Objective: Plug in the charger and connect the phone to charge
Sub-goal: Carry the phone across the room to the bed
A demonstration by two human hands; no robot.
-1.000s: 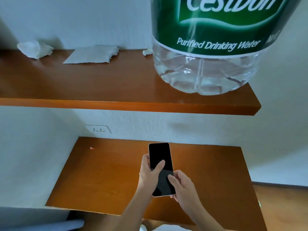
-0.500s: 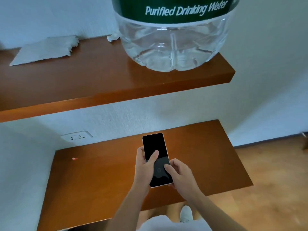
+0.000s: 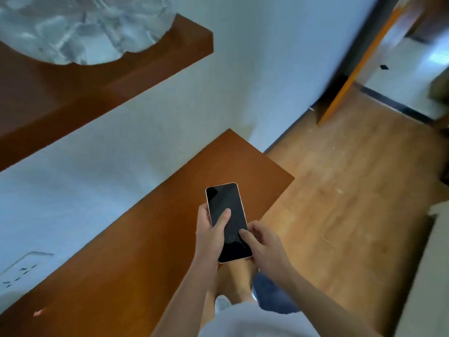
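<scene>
A phone (image 3: 224,207) with a dark screen and pale edge is held upright over the right end of the lower wooden shelf (image 3: 121,251). My left hand (image 3: 210,235) grips its left side, thumb laid across the screen. My right hand (image 3: 263,249) holds the lower right corner, thumb touching the screen near a faint round icon. A white wall socket (image 3: 23,269) sits low on the wall at the far left. No charger or cable is visible.
An upper wooden shelf (image 3: 150,59) carries a large clear water bottle (image 3: 80,27) at top left. To the right lies wood floor (image 3: 340,203), with an orange door edge (image 3: 357,69) and doorway beyond. A small red scrap (image 3: 38,312) lies on the lower shelf.
The view has swung right and tilted, so the shelves and socket slid left and the floor and doorway came into view. Both hands keep the same hold on the phone.
</scene>
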